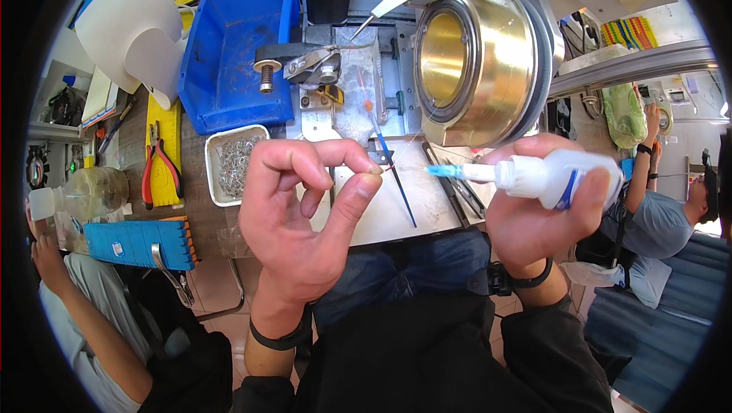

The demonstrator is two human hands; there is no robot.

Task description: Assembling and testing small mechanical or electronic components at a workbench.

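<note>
My left hand (301,211) is closed in a pinch, thumb against forefinger, with a tiny thing at the fingertips too small to name. My right hand (534,222) wraps around a white squeeze bottle (560,173), which lies sideways with its bluish narrow nozzle (457,172) toward my left fingertips, a short gap apart. Below and between the hands, a thin blue stick (402,192) rests on a white work surface (366,226). Tweezers (467,193) lie there too, near my right hand. Just left of my left hand, a white tray (211,173) holds many small metal wire pieces.
A blue bin (236,55) stands at the back left, beside a metal fixture (324,62). A large brass-coloured ring (507,62) rises at the back right. Red-handled pliers (160,161) lie on a yellow strip at left. People (659,215) sit on both sides.
</note>
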